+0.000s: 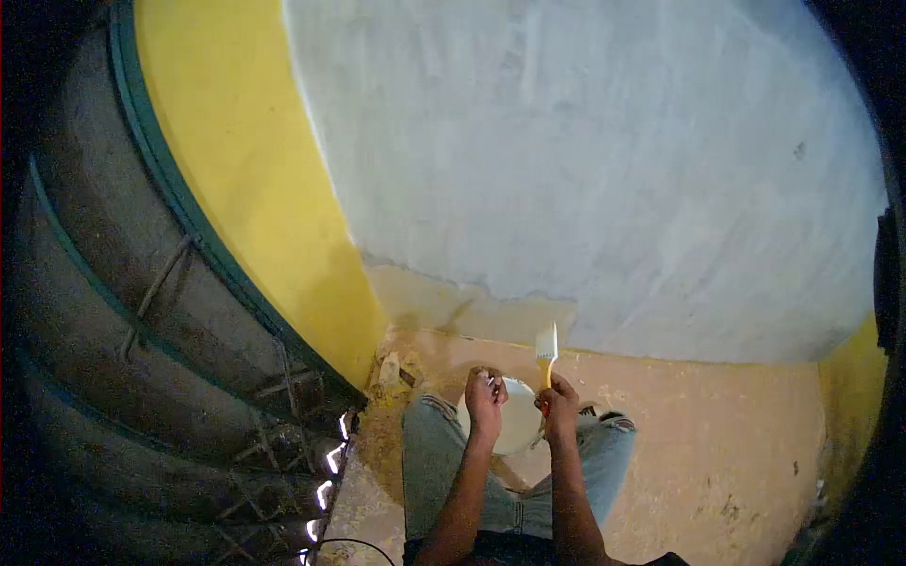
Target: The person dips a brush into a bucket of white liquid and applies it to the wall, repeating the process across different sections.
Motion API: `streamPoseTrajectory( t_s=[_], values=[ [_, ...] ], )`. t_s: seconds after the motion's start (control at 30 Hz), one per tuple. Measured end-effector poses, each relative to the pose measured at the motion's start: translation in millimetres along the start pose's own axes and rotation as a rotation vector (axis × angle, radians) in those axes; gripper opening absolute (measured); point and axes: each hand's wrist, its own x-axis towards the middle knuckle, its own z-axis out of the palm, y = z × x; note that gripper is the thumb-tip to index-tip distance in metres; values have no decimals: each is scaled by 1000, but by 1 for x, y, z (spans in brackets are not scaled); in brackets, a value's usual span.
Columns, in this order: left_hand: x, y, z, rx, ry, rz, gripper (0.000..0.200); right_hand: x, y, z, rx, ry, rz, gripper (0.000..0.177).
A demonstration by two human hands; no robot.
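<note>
My right hand (pixel 561 397) grips a paintbrush (pixel 546 357) by its yellow handle, with the pale bristles pointing up toward the wall. My left hand (pixel 485 391) is closed, its fingers curled in; a whitish spot shows at the fingertips, too small to name. Between and below both hands stands a round container of white paint (pixel 517 429), partly hidden by my hands and wrists. My legs in torn jeans (pixel 434 462) lie on either side of it.
Ahead rises a wall (pixel 585 170) coated in uneven whitish paint, with a bare beige patch (pixel 472 307) low down. A yellow wall strip (pixel 245 141) and a dark green metal gate (pixel 160 311) run along the left. The pinkish floor (pixel 708 434) has stains and debris. A thin black cable (pixel 363 541) curves near my left leg.
</note>
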Motion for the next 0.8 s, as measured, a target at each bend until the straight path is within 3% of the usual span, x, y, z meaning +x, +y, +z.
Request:
streamPoseTrajectory(
  t_s=[0.13,0.2,0.5,0.8],
  values=[
    [0,16,-4,-85,-28,-15,15,-16,-1,17,-26,65,-105,32],
    [-8,-16,20,13,-27,-10,12,-4,-13,-27,17,98,-108,29],
    [5,-37,-4,201,29,-81,13,29,-1,-67,-56,254,-205,24],
    [35,-76,-21,228,108,-201,21,63,9,-102,408,398,-114,17]
  ],
)
